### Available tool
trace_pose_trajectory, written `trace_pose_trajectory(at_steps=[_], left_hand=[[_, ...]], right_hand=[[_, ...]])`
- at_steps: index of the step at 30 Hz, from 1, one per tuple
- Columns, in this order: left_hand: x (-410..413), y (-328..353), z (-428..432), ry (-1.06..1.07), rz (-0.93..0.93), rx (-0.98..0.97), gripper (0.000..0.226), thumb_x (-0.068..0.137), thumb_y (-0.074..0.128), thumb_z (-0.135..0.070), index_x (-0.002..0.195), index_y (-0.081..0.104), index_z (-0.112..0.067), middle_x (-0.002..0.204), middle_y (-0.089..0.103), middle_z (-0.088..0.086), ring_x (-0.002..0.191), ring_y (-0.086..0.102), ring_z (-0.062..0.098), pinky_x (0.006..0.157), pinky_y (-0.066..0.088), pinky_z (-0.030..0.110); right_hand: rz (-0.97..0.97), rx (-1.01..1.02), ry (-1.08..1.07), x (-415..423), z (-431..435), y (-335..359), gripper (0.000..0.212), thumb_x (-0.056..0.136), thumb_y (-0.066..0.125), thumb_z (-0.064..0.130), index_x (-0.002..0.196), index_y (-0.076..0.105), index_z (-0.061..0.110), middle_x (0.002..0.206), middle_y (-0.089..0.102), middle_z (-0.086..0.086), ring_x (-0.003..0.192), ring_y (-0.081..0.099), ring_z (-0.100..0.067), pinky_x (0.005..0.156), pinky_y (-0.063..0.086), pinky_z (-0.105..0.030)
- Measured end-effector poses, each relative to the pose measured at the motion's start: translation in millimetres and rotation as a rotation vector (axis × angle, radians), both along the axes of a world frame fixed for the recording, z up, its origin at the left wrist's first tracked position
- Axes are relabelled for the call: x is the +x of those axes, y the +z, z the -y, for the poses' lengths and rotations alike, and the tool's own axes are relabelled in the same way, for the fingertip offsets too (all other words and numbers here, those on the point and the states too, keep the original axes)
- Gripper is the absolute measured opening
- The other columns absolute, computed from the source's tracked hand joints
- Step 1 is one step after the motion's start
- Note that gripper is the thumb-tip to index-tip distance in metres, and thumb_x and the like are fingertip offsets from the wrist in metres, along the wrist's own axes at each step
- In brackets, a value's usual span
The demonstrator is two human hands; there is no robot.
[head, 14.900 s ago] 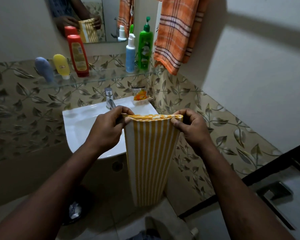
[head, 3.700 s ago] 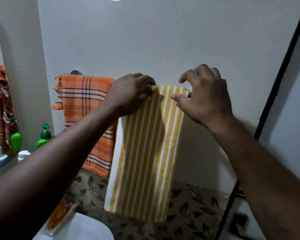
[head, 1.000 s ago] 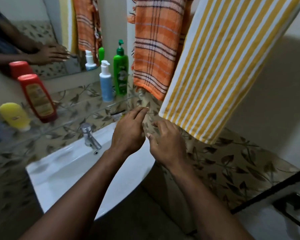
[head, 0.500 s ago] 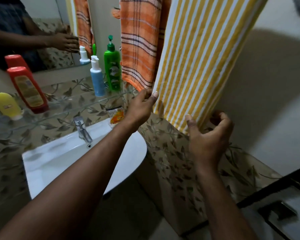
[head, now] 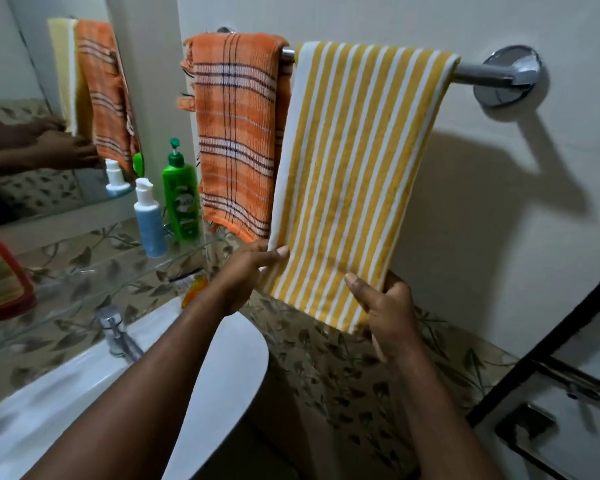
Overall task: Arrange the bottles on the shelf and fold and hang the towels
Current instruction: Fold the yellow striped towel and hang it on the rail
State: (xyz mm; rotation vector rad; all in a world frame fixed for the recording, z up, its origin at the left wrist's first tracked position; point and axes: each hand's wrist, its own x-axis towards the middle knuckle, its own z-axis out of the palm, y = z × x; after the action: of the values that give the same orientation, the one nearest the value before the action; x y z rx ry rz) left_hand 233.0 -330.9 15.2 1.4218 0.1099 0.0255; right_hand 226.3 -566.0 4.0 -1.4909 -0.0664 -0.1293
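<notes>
A yellow-and-white striped towel (head: 354, 161) hangs folded over the chrome towel bar (head: 478, 77). Beside it on the left hangs an orange checked towel (head: 236, 133). My left hand (head: 246, 275) pinches the striped towel's lower left corner. My right hand (head: 385, 310) grips its lower right corner, thumb in front. On the glass shelf (head: 94, 282) stand a green pump bottle (head: 181, 202), a blue bottle with a white pump (head: 149, 220) and a red bottle (head: 0, 275) at the left edge.
A white sink (head: 219, 375) with a chrome tap (head: 113, 327) sits under my left arm. An orange packet (head: 193, 285) lies by the sink. A mirror (head: 49, 109) hangs above the shelf. A black-framed door (head: 555, 344) is at the right.
The view has tilted up, showing the whole bar. Both hands have closed on the striped towel's bottom corners; half a second ago they were open just below it.
</notes>
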Motion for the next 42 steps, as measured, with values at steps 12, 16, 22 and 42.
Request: trace_pose_trajectory(at_steps=[12, 16, 22, 42], left_hand=[[16, -5, -26, -0.236, 0.115, 0.037, 0.036, 0.081, 0.086, -0.021, 0.107, 0.078, 0.002, 0.112, 0.078, 0.019, 0.104, 0.076, 0.038, 0.101, 0.058, 0.055], [15, -6, -26, -0.187, 0.178, 0.175, 0.022, 0.085, 0.085, -0.017, 0.103, 0.081, -0.006, 0.105, 0.081, 0.009, 0.098, 0.078, 0.029, 0.096, 0.06, 0.055], [13, -16, -31, -0.368, 0.162, 0.136, 0.04, 0.089, 0.078, -0.006, 0.127, 0.068, -0.015, 0.124, 0.076, 0.002, 0.113, 0.074, 0.021, 0.098, 0.061, 0.044], [-7, -61, -51, -0.019, 0.266, 0.431, 0.017, 0.09, 0.079, -0.027, 0.102, 0.068, -0.029, 0.101, 0.073, -0.012, 0.096, 0.069, 0.006, 0.088, 0.061, 0.043]], right_hand=[[-0.036, -0.064, -0.174, -16, -18, -14, 0.041, 0.073, 0.095, 0.012, 0.108, 0.073, 0.017, 0.105, 0.08, 0.0, 0.095, 0.078, -0.02, 0.082, 0.063, -0.043], [-0.078, -0.085, -0.226, -19, -23, -27, 0.046, 0.076, 0.093, 0.017, 0.117, 0.072, 0.014, 0.108, 0.08, -0.002, 0.096, 0.078, -0.021, 0.084, 0.063, -0.046], [-0.184, -0.052, -0.295, -28, -34, -47, 0.036, 0.077, 0.091, 0.007, 0.108, 0.072, 0.004, 0.104, 0.08, -0.012, 0.089, 0.079, -0.027, 0.073, 0.063, -0.039], [-0.274, -0.214, -0.587, -77, -84, -108, 0.012, 0.095, 0.075, 0.021, 0.094, 0.069, 0.011, 0.081, 0.075, -0.011, 0.077, 0.073, -0.031, 0.068, 0.051, -0.032]])
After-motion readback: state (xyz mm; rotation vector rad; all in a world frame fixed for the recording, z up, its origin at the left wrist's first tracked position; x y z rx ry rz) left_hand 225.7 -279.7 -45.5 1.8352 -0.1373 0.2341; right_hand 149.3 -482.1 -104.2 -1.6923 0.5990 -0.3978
